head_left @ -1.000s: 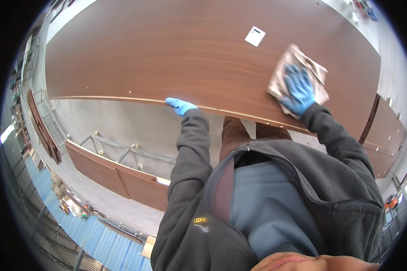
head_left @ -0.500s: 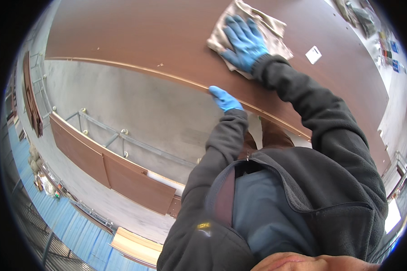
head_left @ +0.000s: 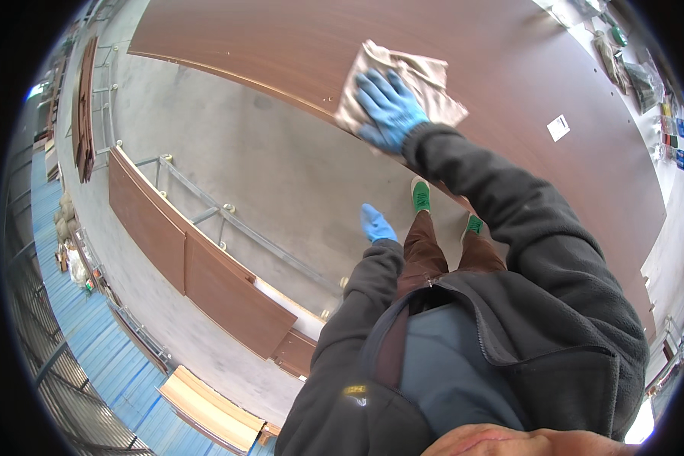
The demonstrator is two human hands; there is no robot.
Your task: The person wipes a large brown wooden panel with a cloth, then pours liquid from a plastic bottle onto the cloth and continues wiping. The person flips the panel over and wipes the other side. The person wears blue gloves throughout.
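Observation:
My right hand (head_left: 391, 109), in a blue glove, lies flat with outstretched fingers on a crumpled beige cloth (head_left: 425, 70). It presses the cloth against a large brown panel (head_left: 281, 38), beside the panel's near edge. Part of the cloth reaches that edge. Away from the panel, my left hand (head_left: 376, 223), also blue-gloved, hangs in the air over the grey floor. Its fingers look stretched out close together, and I see nothing held in them. A small white label (head_left: 558, 128) lies on the panel, right of the cloth.
Brown boards (head_left: 148, 220) rest on a wheeled metal frame (head_left: 205, 215) at the left. More brown boards (head_left: 85, 114) stand farther left. Bottles and bags (head_left: 646, 87) lie beyond the panel at the far right. My green shoes (head_left: 421, 195) stand by the panel's edge.
My right hand has brought the cloth across the panel to its near edge. My left hand has come off the edge and drawn back toward me. The whole view has shifted.

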